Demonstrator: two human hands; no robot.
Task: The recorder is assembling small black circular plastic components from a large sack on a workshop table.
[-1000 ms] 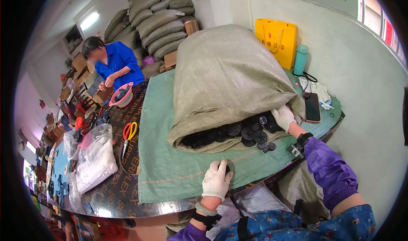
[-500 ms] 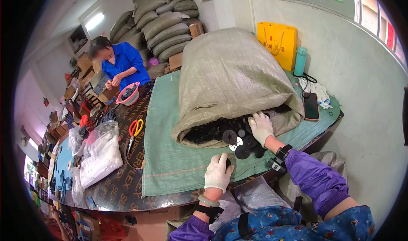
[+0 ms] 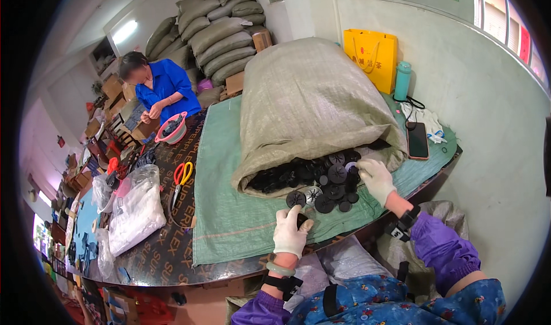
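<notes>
My left hand, in a white glove, is curled near the table's front edge, with a dark round piece between thumb and fingers. My gloved right hand is at the sack mouth's right side, its fingertips closed on a disc with a pale, shiny rim. Black ribbed discs of several sizes spill from the large woven sack, which lies on its side. A white-faced disc lies among them. Another black disc rests just beyond my left fingertips.
Green woven cloth covers much of the table. Scissors and a clear plastic bag lie left. A phone, turquoise bottle and yellow paper bag are right. A co-worker in blue stands behind a pink basket.
My right hand has drawn back from the pile to the right and now pinches a disc. More discs show at the sack's mouth, and the white-faced one has shifted slightly. My left hand hardly moved.
</notes>
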